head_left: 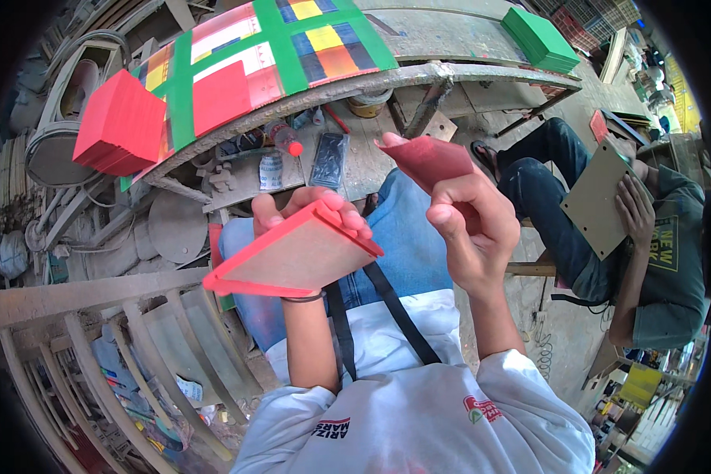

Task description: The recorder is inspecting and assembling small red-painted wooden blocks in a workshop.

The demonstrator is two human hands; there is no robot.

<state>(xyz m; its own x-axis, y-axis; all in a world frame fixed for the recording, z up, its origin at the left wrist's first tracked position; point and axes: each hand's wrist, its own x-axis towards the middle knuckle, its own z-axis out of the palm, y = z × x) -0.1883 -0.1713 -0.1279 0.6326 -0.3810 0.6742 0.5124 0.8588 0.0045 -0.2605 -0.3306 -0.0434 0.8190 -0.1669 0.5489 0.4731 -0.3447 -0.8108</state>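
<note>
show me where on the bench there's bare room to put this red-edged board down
Bare worktop lies between the coloured grid panel and the green stack. The lower shelf is crowded with a bottle, phone and tools. The left hand holds the board; the right hand holds a red sheet.

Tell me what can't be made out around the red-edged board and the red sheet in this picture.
Head view only:
- Left hand: palm hidden behind the flat red-edged brown board; only fingertips show.
- Board's far face: turned away.
- Folded dark-red sheet: lower part covered by the right hand.
- Co-worker's brown panel with holes: underside hidden, hand over one edge.
- Small items on the wooden bench: too small to identify.
</note>
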